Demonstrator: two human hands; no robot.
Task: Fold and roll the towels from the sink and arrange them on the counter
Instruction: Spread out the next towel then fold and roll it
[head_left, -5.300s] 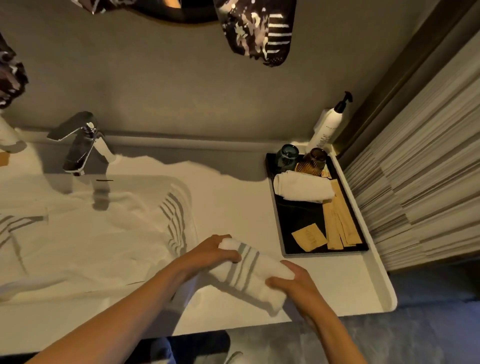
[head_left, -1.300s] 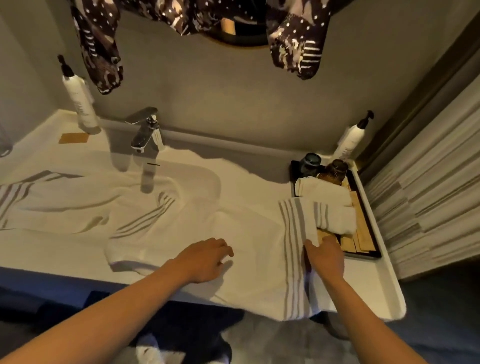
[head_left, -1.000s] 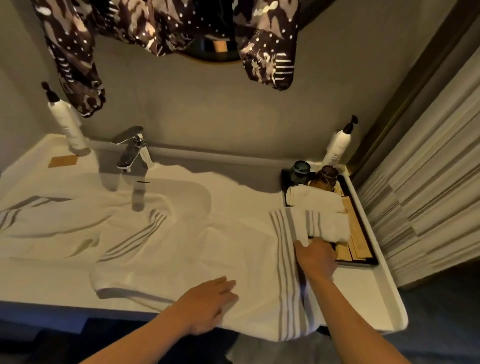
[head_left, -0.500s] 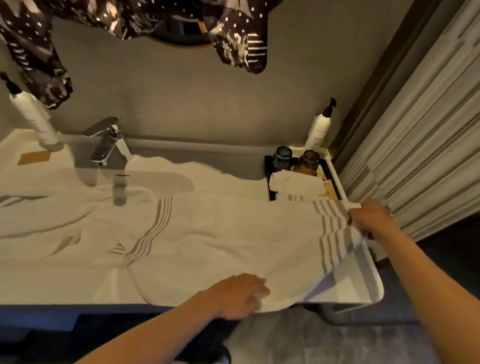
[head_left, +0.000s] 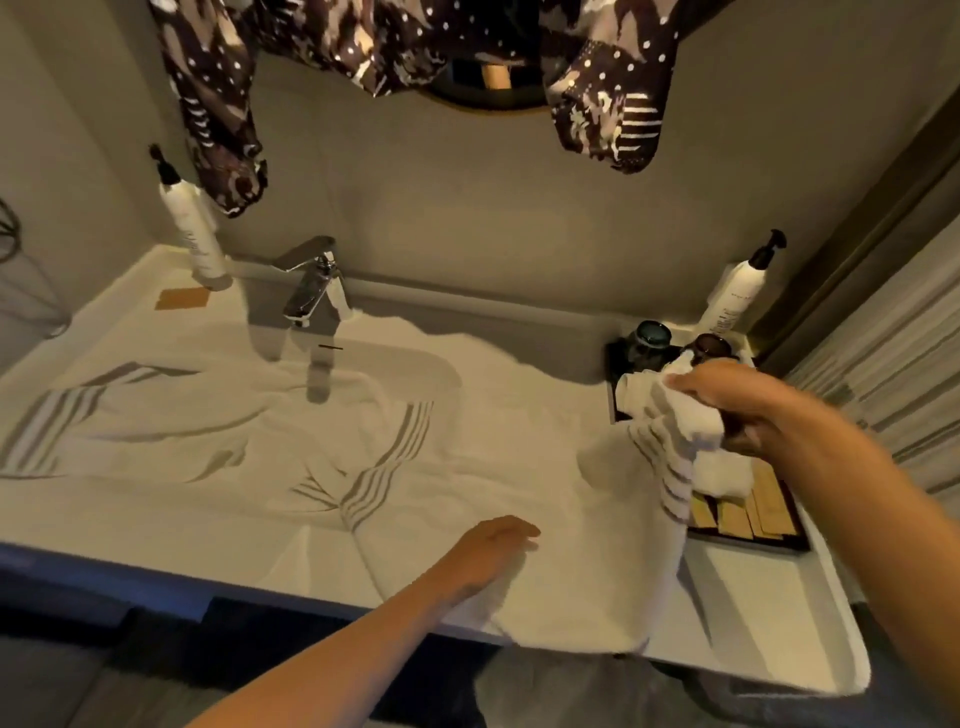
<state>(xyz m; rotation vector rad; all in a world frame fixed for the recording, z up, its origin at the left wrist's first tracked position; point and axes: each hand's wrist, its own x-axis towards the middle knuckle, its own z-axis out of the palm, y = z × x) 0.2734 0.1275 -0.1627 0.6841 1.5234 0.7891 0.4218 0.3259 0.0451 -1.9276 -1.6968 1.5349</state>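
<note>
A white towel with grey stripes (head_left: 545, 467) lies spread over the counter to the right of the sink. My right hand (head_left: 748, 405) grips its striped right end, bunched and lifted above the black tray (head_left: 753, 543). My left hand (head_left: 493, 545) lies flat with straight fingers on the towel near the counter's front edge. Another striped towel (head_left: 182, 431) lies crumpled in the sink and over its left side. A rolled white towel (head_left: 722, 475) rests on the tray, partly hidden by the lifted end.
A chrome faucet (head_left: 311, 283) stands behind the sink. Pump bottles stand at the back left (head_left: 192, 234) and back right (head_left: 737, 291). Two dark cups (head_left: 652, 338) and tan packets (head_left: 748, 512) sit on the tray. Patterned cloth (head_left: 218, 104) hangs above.
My right hand has lifted the towel's striped end and brought it back leftward, bunched over the tray. My left hand stays pressed on the towel near the front edge.
</note>
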